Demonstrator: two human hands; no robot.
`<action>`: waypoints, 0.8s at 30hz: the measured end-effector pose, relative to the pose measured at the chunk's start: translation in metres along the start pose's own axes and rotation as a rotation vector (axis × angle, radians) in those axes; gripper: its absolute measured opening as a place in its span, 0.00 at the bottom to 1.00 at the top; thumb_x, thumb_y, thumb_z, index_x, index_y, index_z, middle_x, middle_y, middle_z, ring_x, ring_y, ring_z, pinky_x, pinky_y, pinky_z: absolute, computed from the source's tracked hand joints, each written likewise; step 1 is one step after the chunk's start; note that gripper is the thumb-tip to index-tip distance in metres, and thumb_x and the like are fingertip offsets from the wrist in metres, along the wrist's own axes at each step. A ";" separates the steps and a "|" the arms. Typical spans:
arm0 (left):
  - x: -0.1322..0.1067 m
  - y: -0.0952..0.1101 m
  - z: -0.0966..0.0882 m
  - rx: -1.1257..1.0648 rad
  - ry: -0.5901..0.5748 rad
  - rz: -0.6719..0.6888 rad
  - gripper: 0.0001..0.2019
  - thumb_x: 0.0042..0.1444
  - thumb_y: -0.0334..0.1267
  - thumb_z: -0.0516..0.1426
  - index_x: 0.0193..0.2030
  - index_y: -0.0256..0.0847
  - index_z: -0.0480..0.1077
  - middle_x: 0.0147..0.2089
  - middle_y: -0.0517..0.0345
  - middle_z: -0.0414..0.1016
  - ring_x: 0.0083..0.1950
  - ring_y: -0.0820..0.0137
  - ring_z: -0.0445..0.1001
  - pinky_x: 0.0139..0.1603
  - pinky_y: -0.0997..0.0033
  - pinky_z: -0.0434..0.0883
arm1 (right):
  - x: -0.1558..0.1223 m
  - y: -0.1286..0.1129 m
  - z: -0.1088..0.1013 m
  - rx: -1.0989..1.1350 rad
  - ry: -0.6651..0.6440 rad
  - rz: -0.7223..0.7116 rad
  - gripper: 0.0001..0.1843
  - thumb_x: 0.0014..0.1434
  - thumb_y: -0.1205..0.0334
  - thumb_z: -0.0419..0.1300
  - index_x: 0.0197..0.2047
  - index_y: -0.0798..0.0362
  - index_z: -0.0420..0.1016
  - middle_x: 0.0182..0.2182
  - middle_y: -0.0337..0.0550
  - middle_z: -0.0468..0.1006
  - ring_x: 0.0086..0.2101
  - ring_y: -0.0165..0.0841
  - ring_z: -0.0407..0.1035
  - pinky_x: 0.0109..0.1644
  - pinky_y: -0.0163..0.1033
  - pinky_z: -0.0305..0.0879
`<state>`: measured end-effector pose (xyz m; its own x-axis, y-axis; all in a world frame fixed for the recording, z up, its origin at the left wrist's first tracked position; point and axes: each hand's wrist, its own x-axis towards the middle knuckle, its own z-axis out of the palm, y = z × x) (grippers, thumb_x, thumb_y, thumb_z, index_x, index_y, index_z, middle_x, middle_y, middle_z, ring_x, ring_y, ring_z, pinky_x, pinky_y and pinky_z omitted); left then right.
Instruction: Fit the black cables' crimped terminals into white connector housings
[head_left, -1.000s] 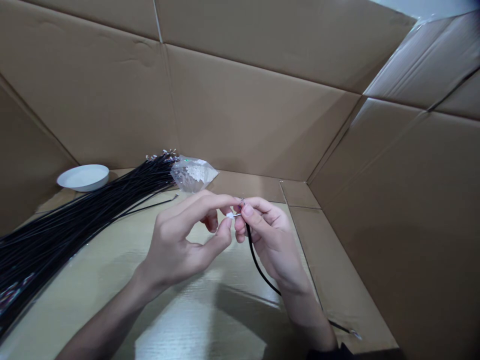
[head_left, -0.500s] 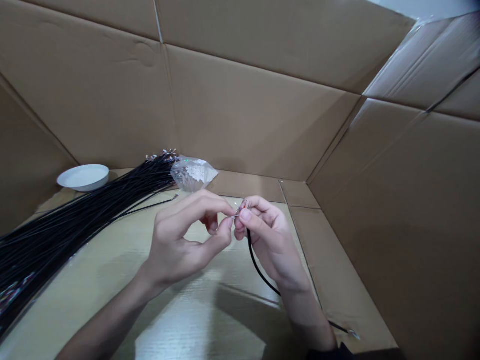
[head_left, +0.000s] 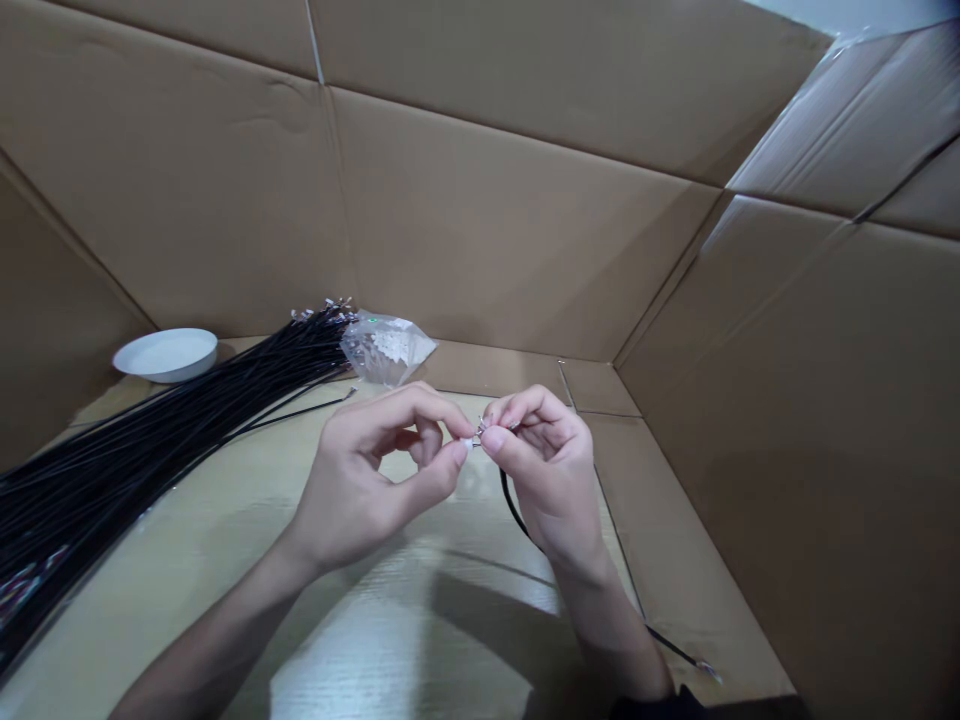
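- Left hand (head_left: 371,490) pinches a small white plastic connector (head_left: 468,443).
- Right hand (head_left: 553,470), just beside, pinches a thin black cable (head_left: 513,504) near its wires (head_left: 482,428).
- Seemingly mid-fitting; next calls for fine alignment.

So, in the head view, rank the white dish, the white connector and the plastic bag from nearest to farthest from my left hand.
1. White connector: pinched at the tips of your left hand.
2. Plastic bag: just beyond that hand.
3. White dish: off to the far left, toward the back.
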<state>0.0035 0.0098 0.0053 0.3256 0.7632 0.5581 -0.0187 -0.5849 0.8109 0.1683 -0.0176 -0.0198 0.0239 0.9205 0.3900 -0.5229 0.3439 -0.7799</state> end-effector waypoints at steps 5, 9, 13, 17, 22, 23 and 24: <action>0.000 0.006 -0.002 -0.077 -0.058 -0.195 0.01 0.59 0.37 0.66 0.36 0.46 0.79 0.28 0.68 0.74 0.25 0.84 0.70 0.26 0.89 0.70 | 0.000 0.000 0.002 -0.043 -0.010 -0.067 0.09 0.61 0.74 0.70 0.37 0.52 0.77 0.36 0.34 0.80 0.38 0.22 0.75 0.46 0.28 0.73; -0.002 0.008 -0.004 -0.018 -0.063 -0.139 0.02 0.62 0.38 0.64 0.37 0.47 0.80 0.32 0.69 0.76 0.28 0.85 0.72 0.30 0.91 0.71 | 0.001 -0.001 0.002 -0.091 -0.004 -0.102 0.09 0.60 0.74 0.71 0.36 0.53 0.76 0.35 0.35 0.80 0.37 0.22 0.75 0.45 0.29 0.73; 0.000 0.010 -0.002 0.063 -0.044 -0.099 0.05 0.64 0.37 0.63 0.34 0.46 0.78 0.31 0.71 0.76 0.30 0.87 0.71 0.30 0.93 0.68 | 0.000 0.000 0.002 -0.078 -0.019 -0.073 0.09 0.61 0.73 0.70 0.36 0.52 0.76 0.35 0.35 0.79 0.39 0.22 0.74 0.46 0.28 0.72; 0.000 0.010 0.000 0.178 -0.024 -0.010 0.07 0.66 0.35 0.60 0.35 0.44 0.75 0.32 0.72 0.75 0.33 0.88 0.71 0.34 0.93 0.67 | -0.001 0.001 0.006 0.075 -0.035 0.075 0.08 0.64 0.70 0.70 0.37 0.53 0.75 0.36 0.34 0.77 0.38 0.21 0.73 0.47 0.27 0.71; -0.005 0.007 0.002 0.302 0.024 0.105 0.05 0.67 0.32 0.59 0.39 0.45 0.73 0.35 0.71 0.73 0.36 0.86 0.70 0.36 0.88 0.66 | 0.001 0.000 0.010 0.276 -0.052 0.236 0.11 0.61 0.69 0.71 0.40 0.54 0.72 0.36 0.34 0.75 0.36 0.21 0.70 0.44 0.28 0.69; -0.005 0.007 0.003 0.311 0.034 0.126 0.05 0.67 0.31 0.59 0.39 0.45 0.73 0.35 0.71 0.73 0.36 0.86 0.69 0.36 0.88 0.65 | 0.001 0.000 0.009 0.280 -0.055 0.242 0.14 0.60 0.70 0.72 0.42 0.53 0.71 0.36 0.34 0.75 0.37 0.22 0.71 0.46 0.29 0.70; -0.006 0.007 0.004 0.317 0.040 0.141 0.05 0.66 0.31 0.59 0.39 0.45 0.72 0.35 0.71 0.72 0.36 0.86 0.69 0.36 0.88 0.65 | 0.001 -0.001 0.009 0.277 -0.057 0.241 0.17 0.58 0.71 0.73 0.44 0.52 0.70 0.37 0.33 0.75 0.38 0.23 0.71 0.47 0.30 0.69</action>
<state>0.0051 0.0004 0.0074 0.3029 0.6755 0.6723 0.2354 -0.7366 0.6341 0.1611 -0.0185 -0.0147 -0.1718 0.9544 0.2440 -0.7185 0.0480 -0.6939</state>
